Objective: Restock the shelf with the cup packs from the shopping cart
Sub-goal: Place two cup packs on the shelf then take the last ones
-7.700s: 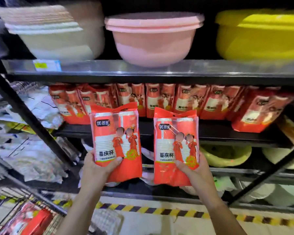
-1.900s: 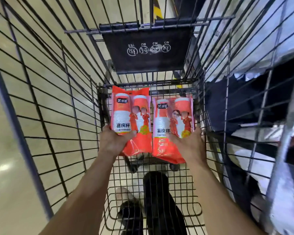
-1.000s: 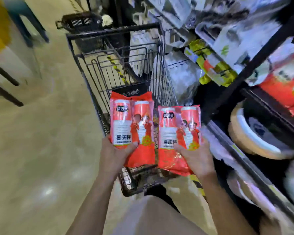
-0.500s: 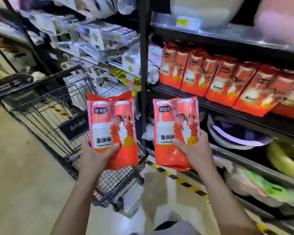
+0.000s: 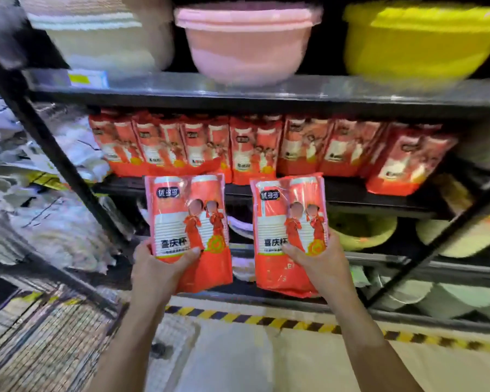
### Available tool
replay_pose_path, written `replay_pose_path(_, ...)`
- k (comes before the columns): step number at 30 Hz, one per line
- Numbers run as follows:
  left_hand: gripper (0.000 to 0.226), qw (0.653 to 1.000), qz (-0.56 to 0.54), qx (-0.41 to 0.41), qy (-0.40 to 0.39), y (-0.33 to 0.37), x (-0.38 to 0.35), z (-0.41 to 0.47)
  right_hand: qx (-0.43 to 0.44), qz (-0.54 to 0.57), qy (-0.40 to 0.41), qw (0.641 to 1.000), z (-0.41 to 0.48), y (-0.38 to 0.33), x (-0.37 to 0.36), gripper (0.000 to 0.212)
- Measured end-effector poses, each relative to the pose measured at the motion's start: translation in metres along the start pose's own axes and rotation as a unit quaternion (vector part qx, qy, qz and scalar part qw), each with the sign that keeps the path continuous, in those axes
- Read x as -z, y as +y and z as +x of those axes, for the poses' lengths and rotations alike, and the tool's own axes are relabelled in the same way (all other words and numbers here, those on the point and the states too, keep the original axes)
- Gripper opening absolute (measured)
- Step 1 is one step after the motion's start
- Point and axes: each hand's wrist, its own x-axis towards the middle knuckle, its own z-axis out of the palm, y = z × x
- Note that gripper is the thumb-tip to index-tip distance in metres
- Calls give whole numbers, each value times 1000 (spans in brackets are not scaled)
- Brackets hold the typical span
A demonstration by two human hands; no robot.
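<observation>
I hold two red-orange cup packs upright in front of the shelf. My left hand [image 5: 156,267] grips the lower part of the left cup pack [image 5: 187,219]. My right hand [image 5: 320,261] grips the lower part of the right cup pack [image 5: 290,222]. Both packs hang just below the front edge of the black middle shelf [image 5: 351,198]. On that shelf stands a row of several identical cup packs [image 5: 238,148], leaning against one another. The wire shopping cart [image 5: 40,343] is at the lower left, blurred; its contents cannot be made out.
The upper shelf holds a cream basin [image 5: 96,38], a pink basin [image 5: 246,38] and a yellow basin [image 5: 419,38]. More basins sit on the lower shelves at right. Plastic-wrapped goods [image 5: 48,222] fill the left bay. A black-yellow floor stripe [image 5: 266,321] runs along the shelf base.
I have turned from the cart to face the shelf squarely, carrying both packs. The cart has slid to the lower left of view, and the packs are now right below the stocked row.
</observation>
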Motion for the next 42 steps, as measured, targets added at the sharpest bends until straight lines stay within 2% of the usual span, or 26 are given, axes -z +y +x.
replay_pose_path(5, 81, 997, -29, -36, -69, 35, -95, -17, 4, 6, 46, 999, 35, 24, 80, 87)
replay_pose_path(12, 106, 991, -41, -51, -117, 68, -180, -14, 11, -19, 93, 995, 80, 47, 141, 92)
replay_pose_path(15, 104, 988, -55, -61, -130, 87, -206, -14, 19, 8, 90, 996, 99, 49, 152, 71)
replay_pose_path(18, 89, 985, -50, -66, -153, 95, -229, 1, 22, 45, 90, 995, 118, 45, 156, 65)
replay_pose_path(21, 98, 986, -42, -96, -128, 98, -252, 23, 43, 66, 88, 993, 141, 44, 158, 52)
replay_pose_path(25, 90, 984, -18, -133, -120, 84, -288, 66, 77, 55, 116, 989, 177, 44, 155, 32)
replay_pose_path(26, 89, 982, -6, -143, -122, 78, -297, 78, 82, 45, 124, 988, 188, 45, 152, 34)
replay_pose_path(30, 81, 979, 9, -168, -119, 93, -319, 89, 87, 18, 137, 987, 233, 58, 138, 67)
replay_pose_path(33, 85, 981, 15, -159, -109, 91, -338, 99, 104, 9, 152, 983, 249, 48, 127, 63)
replay_pose_path(38, 87, 984, -6, -153, -91, 86, -362, 110, 102, 3, 187, 977, 270, 52, 112, 74)
replay_pose_path(42, 86, 985, -2, -154, -76, 84, -372, 109, 96, 27, 192, 976, 281, 57, 104, 70)
